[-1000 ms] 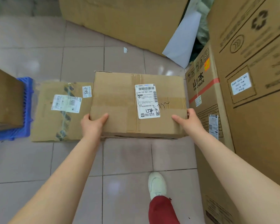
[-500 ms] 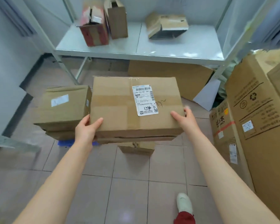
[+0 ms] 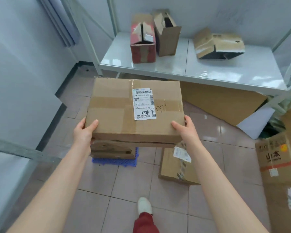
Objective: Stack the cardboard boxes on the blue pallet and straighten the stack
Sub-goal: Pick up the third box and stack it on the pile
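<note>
White shelf (image 3: 208, 71) at back carries three torn open boxes, not the task's. Tall printed carton (image 3: 279, 165) at right edge. Held cardboard box (image 3: 124, 113), shipping label on top, long axis running left-right across the body, held level. Under it a low stack of boxes (image 3: 111, 149) on the blue pallet (image 3: 114, 161); only the near edge of each shows. Flat taped box (image 3: 176, 165) on the floor tiles just right of the pallet, not yet stacked. Left hand (image 3: 84, 132) clamps the box's left end, thumb on top; right hand (image 3: 186, 129) clamps the right end, same grip, both closed on it. Key relation: box sits above the stack but overhangs to the right, so it likely needs to go down and a bit left. Cannot tell if it touches the stack.
</note>
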